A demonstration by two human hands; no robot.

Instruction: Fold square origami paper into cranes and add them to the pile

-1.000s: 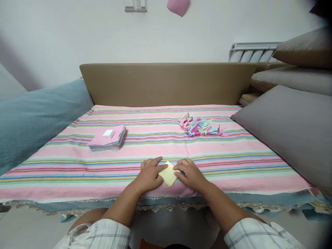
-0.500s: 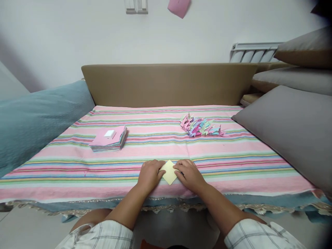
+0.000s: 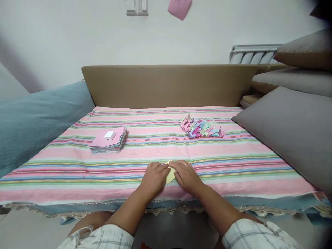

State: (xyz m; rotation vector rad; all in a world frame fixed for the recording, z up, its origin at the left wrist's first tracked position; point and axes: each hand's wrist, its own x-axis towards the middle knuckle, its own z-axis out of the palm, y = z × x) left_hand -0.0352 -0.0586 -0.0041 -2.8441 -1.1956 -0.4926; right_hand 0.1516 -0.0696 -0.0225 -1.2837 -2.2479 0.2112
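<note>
A small folded piece of pale yellow origami paper lies on the striped cloth near the front edge. My left hand presses on its left side, fingers together and thumb at the paper. From the right, my right hand grips the paper's other side, its fingertips meeting the left hand's near the top corner. Both hands cover much of the paper, so only its lower middle and a bit of the top show.
A stack of coloured paper with a small white box on top stands at left. Folded paper cranes in several colours lie in a row at back right. A blue cushion and grey cushions flank the striped cloth.
My hands have come closer together over the yellow paper, the left moving right. Less of the paper shows, and its visible part looks narrower.
</note>
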